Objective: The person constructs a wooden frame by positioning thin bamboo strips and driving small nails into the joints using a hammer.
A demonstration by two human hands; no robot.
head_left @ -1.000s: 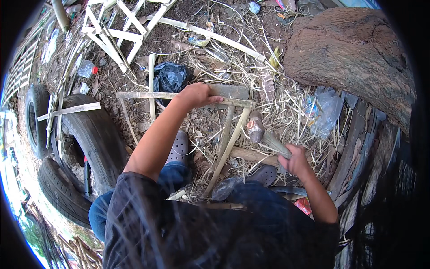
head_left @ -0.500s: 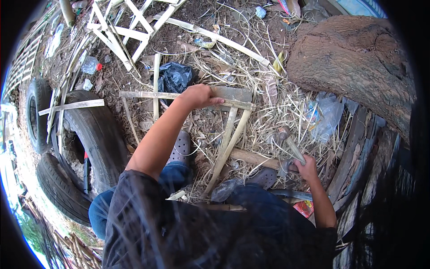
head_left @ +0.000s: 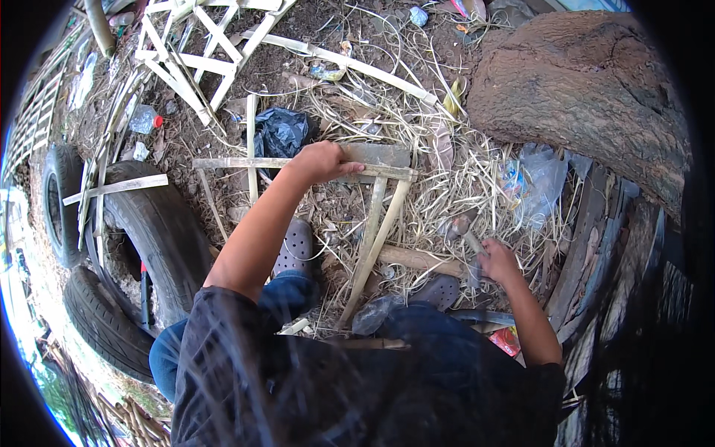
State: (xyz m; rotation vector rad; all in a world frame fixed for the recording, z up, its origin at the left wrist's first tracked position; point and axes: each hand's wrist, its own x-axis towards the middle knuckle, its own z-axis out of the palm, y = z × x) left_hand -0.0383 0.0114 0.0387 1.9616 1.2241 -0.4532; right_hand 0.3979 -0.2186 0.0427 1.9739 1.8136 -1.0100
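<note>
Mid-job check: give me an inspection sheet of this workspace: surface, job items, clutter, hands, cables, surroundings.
Surface: dirt ground, strewn with pale shavings.
Job items: wooden strip with a flat gray piece alongside; mallet, head blurred.
Clutter: black bag, clear bag, red-capped bottle.
Hands: left hand grips the wooden strip; right hand grips the mallet's handle.
Cables: nothing seen.
Surroundings: tree trunk at upper right, tires at left.

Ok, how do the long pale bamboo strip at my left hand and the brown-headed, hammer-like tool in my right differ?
The pale bamboo strip is long and flat; the hammer-like tool is shorter, with a bulky brown head. The strip runs nearly crosswise under your left hand, while the tool slants from your right hand. Both have a hand on them.
</note>
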